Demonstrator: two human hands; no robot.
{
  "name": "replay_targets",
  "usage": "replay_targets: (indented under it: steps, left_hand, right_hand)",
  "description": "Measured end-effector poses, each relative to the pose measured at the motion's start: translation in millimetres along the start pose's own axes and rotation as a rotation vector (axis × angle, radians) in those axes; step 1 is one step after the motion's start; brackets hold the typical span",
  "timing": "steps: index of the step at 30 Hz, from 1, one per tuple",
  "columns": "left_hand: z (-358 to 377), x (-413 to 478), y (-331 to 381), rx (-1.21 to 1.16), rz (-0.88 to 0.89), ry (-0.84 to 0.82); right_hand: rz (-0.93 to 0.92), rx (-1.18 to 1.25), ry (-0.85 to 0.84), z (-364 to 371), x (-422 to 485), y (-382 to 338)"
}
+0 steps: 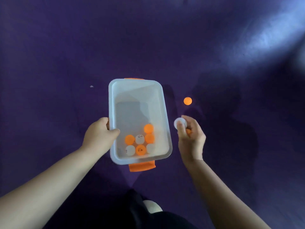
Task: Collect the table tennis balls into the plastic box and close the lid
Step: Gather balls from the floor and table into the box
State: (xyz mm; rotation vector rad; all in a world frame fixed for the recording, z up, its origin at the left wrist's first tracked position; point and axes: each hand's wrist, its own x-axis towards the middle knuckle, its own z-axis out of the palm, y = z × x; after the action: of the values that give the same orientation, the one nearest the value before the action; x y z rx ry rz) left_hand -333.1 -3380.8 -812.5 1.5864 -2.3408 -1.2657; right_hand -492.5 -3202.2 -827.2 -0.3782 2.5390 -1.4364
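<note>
The translucent rectangular plastic box (162, 113) with orange latch tabs at both short ends is in the middle of my view, over the dark purple floor (57, 63), and it seems tilted toward me, because the balls gather at its near end. Inside I count seven table tennis balls: four orange (148, 128) and three white (140, 139). My left hand (97, 138) holds the left rim, thumb inside the wall. My right hand (191, 139), just beside the right rim, has its fingers closed around a white ball (179, 122) and an orange ball (188, 132) under it. One more orange ball (187, 101) lies on the floor, apart from the box. I see no lid. To do this step well, I should bring the right hand over the opening and release low, so nothing bounces out.
</note>
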Motion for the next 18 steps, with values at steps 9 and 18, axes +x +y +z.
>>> replay_targets:
  steps: [9,18]
  left_hand:
    - [9.9,7.8,8.5,-0.027,-0.005,0.034]
    - [5.5,29.6,6.4,-0.087,-0.022,0.061]
  right_hand:
    - [-0.068,0.155,0.04,44.2,50.2,-22.1]
    - [-0.047,-0.696,-0.184,59.4,156.9,43.9]
